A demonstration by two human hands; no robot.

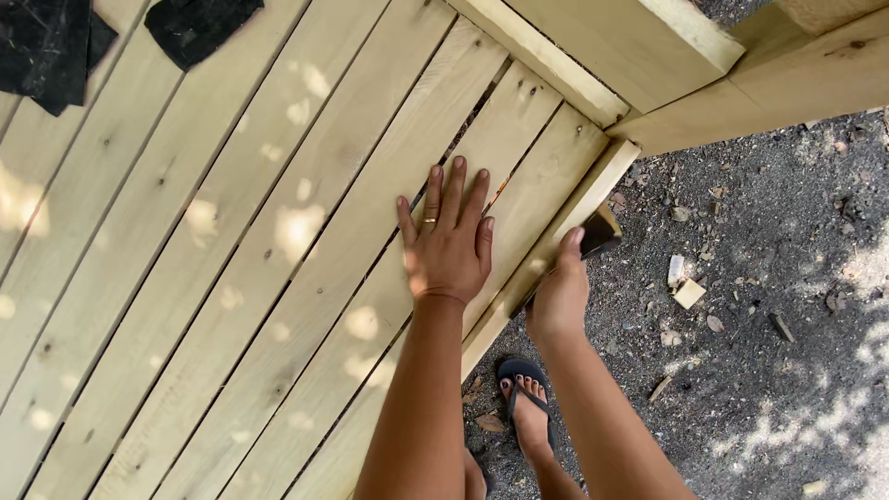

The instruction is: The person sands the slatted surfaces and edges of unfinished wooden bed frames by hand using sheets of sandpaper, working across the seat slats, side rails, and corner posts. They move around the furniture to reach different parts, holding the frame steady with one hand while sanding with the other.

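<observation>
My left hand [451,243] lies flat, fingers spread, on the pale wooden deck boards [231,278] near their outer end; a ring shows on one finger. My right hand [560,292] grips a small dark sanding block [600,233] and presses it against the edge trim board [546,245] that runs along the deck's side. The block's far end sticks out past my fingers.
A thick timber post and beam [704,83] stand at the top right. Dark gravel ground [769,324] with wood chips lies right of the deck. My foot in a black sandal [526,407] stands on it. Black sheet pieces [56,37] lie at the top left.
</observation>
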